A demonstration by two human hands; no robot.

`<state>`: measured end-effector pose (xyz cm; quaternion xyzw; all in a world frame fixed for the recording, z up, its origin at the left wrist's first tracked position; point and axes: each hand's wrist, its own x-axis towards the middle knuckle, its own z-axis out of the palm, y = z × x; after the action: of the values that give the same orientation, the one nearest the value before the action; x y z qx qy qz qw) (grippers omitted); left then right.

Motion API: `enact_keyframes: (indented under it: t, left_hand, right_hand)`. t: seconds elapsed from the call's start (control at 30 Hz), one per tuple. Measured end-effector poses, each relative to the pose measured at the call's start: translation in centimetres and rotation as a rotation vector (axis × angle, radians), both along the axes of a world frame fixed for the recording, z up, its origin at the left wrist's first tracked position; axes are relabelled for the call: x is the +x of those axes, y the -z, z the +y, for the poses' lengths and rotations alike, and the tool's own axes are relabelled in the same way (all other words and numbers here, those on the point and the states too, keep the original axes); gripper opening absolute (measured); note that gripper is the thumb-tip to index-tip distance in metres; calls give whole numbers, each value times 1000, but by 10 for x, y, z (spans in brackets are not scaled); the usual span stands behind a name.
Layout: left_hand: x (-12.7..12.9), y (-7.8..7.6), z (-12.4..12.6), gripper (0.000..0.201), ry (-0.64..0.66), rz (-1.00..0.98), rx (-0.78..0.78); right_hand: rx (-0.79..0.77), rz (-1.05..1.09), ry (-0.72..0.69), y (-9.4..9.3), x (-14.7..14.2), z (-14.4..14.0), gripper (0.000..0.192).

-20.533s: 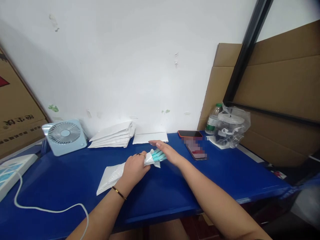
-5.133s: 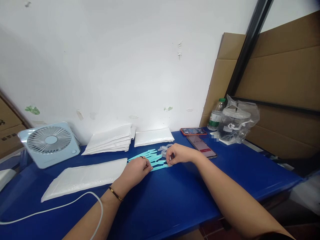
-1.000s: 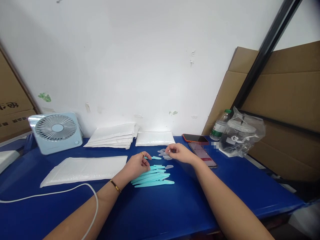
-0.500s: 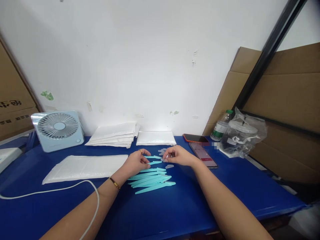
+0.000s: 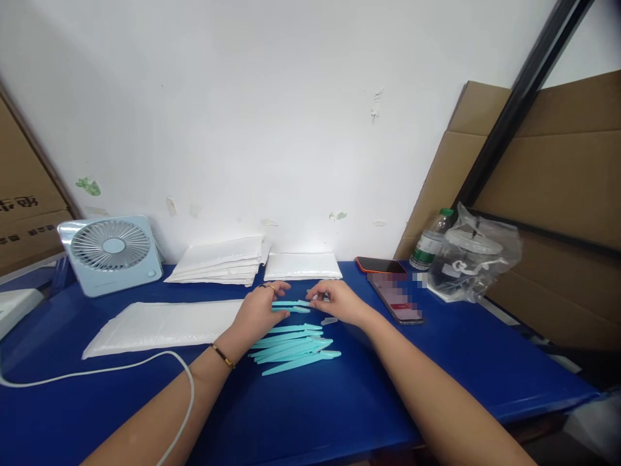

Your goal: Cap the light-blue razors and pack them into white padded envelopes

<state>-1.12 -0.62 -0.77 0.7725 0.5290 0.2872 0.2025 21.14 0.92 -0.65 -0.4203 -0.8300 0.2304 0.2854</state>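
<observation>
Two turquoise tools [image 5: 297,309] are framed by the spread left hand [image 5: 259,307]; whether anything is gripped by the right hand [image 5: 339,301] (near their tips) cannot be told

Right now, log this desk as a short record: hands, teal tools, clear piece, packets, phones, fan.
left hand: thumb and fingers apart at two teal tools; grip unclear
right hand: fingertips at the farther one's tip; grip unclear
other teal tools: lying loosely together, nearer the wearer
clear piece: on the blue table
long white packet: flat, left of the left hand
phones: two, beyond the right hand
fan: pale blue, far left
</observation>
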Motion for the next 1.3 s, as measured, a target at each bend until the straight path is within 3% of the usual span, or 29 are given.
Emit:
enact_keyframes:
  t: [0.07, 0.23, 0.43, 0.73, 0.83, 0.97, 1.17, 1.3]
  left_hand:
    - [-2, -4, -2, 28, 37, 105, 36]
    - [-6, -2, -3, 17, 195, 210, -131]
    - [-8, 8, 1, 17, 125, 202, -169]
    - [-2, 6, 0, 15, 100, 217, -132]
    - [-1, 3, -1, 13, 73, 237, -79]
    - [-3, -3, -4, 19, 13, 229, 9]
    - [-4, -5, -8, 22, 252, 181, -234]
    - [-4, -2, -7, 18, 217, 182, -230]
  right_hand:
    - [17, -63, -23, -7, 12, 0, 14]
    - [-103, -279, -155, -14, 32, -2, 19]
    - [-115, -265, -133, -7, 28, 2, 12]
    - [-57, -221, -187, -2, 9, -2, 13]
    - [5, -182, -140, 2, 2, 0, 15]
    - [112, -166, 44, 0, 15, 9, 16]
    - [93, -253, 118, 2, 39, 17, 14]
    - [66, -243, 112, 7, 33, 18, 9]
